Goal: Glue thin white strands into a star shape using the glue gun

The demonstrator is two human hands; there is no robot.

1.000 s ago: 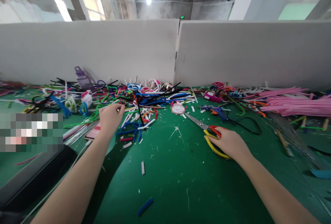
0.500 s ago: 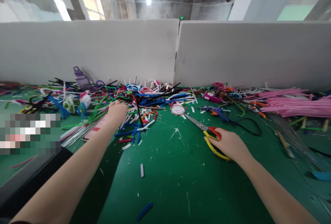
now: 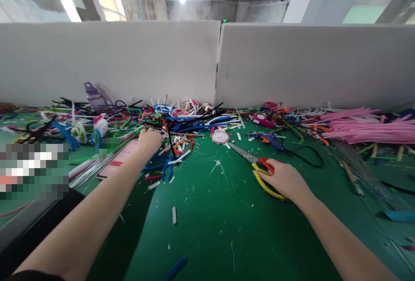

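My left hand reaches into a heap of coloured pipe cleaner pieces on the green table. Its fingers are curled down among the strands, and what they hold is hidden. My right hand lies over the yellow and red handles of a pair of scissors. The scissors rest flat on the table with the blades pointing up and left. A small round pink and white piece lies just past the blade tips.
A pink phone lies left of my left wrist. A blue glue gun and a bundle of pink pipe cleaners sit at the right. White partition panels close the back. A purple bottle leans at the back left.
My left hand has moved forward and right, deeper into the heap, uncovering the pink phone. My right hand has stayed on the scissors' handles.
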